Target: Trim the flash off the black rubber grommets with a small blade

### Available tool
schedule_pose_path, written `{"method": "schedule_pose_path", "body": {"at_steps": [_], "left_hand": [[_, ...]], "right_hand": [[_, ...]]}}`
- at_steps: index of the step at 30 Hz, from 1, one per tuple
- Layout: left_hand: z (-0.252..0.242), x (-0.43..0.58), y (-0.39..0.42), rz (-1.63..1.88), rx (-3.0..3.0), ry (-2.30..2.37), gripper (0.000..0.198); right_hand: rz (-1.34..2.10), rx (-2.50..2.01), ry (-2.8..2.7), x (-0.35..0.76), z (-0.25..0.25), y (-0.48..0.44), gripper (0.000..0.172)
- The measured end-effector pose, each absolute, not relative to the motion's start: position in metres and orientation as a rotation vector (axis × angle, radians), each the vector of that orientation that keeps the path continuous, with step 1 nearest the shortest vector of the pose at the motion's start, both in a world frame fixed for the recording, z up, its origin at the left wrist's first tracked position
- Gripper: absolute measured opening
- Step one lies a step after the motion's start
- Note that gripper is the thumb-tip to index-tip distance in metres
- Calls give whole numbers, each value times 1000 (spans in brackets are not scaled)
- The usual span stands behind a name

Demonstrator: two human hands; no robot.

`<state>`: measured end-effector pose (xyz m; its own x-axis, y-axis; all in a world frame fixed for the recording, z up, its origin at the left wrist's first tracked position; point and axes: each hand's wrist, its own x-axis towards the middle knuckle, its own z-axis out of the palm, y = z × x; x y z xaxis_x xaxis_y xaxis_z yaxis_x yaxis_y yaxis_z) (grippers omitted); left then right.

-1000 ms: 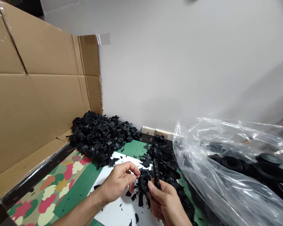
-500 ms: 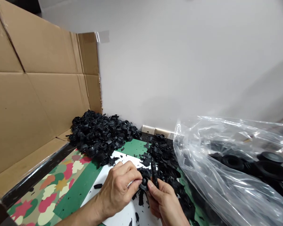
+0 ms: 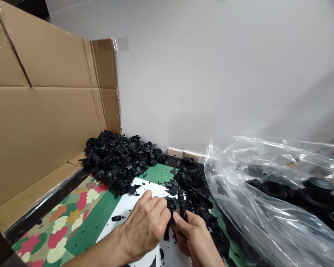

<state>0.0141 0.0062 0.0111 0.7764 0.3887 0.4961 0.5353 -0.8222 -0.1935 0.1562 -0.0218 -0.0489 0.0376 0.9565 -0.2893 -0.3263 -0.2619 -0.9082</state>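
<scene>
Box (image 3: 52, 115) is showing plain brown; wall (image 3: 225, 81) is reading pale grey, no print. Held part (image 3: 171, 203) and stick (image 3: 181, 204) beside it are both showing black. Pile (image 3: 122, 155) and scraps (image 3: 193, 178) are also running solid black. Patterned sheet (image 3: 55, 238) is carrying a busy print on tan: pinkish-red, cream, green and ochre blobs and stars, plus an orange shape with stripes. Strip (image 3: 87, 231) next to it is showing flat green; paper (image 3: 125, 204) is showing white with black specks. Bag (image 3: 228, 202) is looking clear with white glints; rings (image 3: 274, 190) inside are showing black.
</scene>
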Motion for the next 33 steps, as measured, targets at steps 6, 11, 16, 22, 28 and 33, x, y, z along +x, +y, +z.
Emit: {"method": "schedule_pose_path", "body": {"at_steps": [6, 11, 16, 22, 28, 33], "left_hand": [[4, 20, 5, -648, -2589, -523, 29], [-2, 20, 6, -785, -2545, -636, 26], [5, 8, 17, -1246, -2763, -1280, 18], [10, 0, 27, -1668, -2887, -1912, 24], [5, 3, 26, -1799, -2918, -2032, 23], [1, 6, 26, -1940, -2994, -2189, 11]], "right_hand": [[1405, -1310, -848, 158, -50, -25, 38], [1404, -1348, -880, 161, -48, -24, 37], [1471, -1288, -803, 164, -41, -22, 43], [1572, -1179, -744, 166, -33, -25, 50], [1594, -1135, -712, 164, -30, -27, 52], [1586, -1160, -698, 161, -25, -27, 50]]}}
